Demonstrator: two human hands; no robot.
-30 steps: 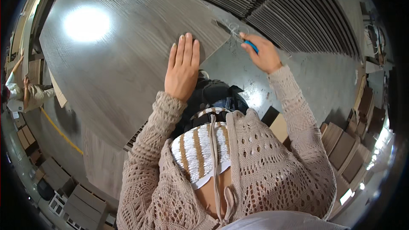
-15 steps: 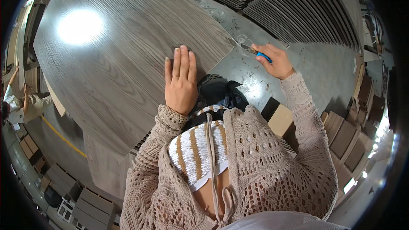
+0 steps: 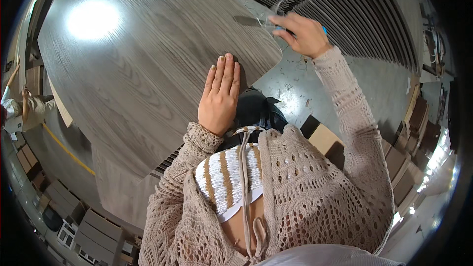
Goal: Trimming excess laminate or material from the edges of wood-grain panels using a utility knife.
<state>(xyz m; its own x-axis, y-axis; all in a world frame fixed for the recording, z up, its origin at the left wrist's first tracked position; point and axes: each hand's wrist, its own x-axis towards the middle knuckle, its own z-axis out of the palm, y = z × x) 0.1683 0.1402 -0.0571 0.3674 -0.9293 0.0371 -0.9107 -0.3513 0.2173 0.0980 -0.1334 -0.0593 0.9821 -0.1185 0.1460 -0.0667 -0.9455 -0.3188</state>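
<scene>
A large grey wood-grain panel [image 3: 148, 54] fills the upper left of the view. My left hand [image 3: 220, 96] lies flat on its near edge, fingers together and pointing away from me. My right hand [image 3: 304, 33] is closed on a blue-handled scraper [image 3: 256, 20], whose metal blade rests at the panel's right edge. A bright lamp reflection sits on the panel's far left part.
Stacks of dark ribbed panels [image 3: 345, 10] lie at the top right. A grey concrete floor [image 3: 300, 88] shows under the panel's corner. Brown boxes [image 3: 419, 138] line the right side. Another person [image 3: 22, 111] stands at the far left beside a yellow floor line [image 3: 69, 152].
My right hand with the scraper has moved up and left along the panel's edge. My left hand stays flat on the panel.
</scene>
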